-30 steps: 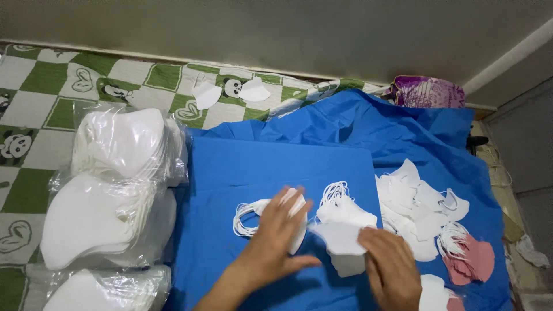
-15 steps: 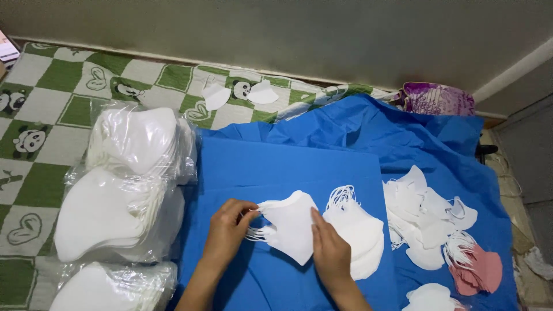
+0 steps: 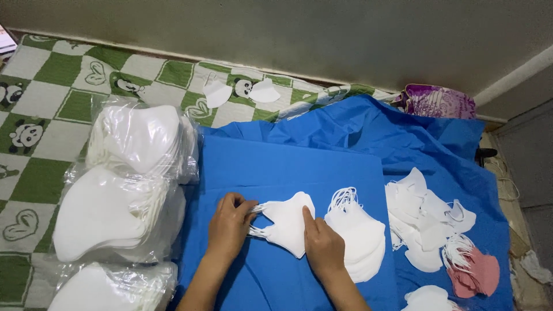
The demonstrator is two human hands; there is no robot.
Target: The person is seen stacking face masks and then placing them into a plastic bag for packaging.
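A folded white fabric face mask (image 3: 288, 222) is being pinched by its ear loops in the left hand (image 3: 229, 222) and pressed flat under the right hand (image 3: 324, 246); thin loops risk being tangled or stretched.

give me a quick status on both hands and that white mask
Left hand pinching the ear loops. Right hand pressing the white face mask flat on the blue board. Stack of finished masks just beside it, apart.

matt cloth mask (image 3: 288, 222), glossy plastic bags (image 3: 124, 190) — smooth
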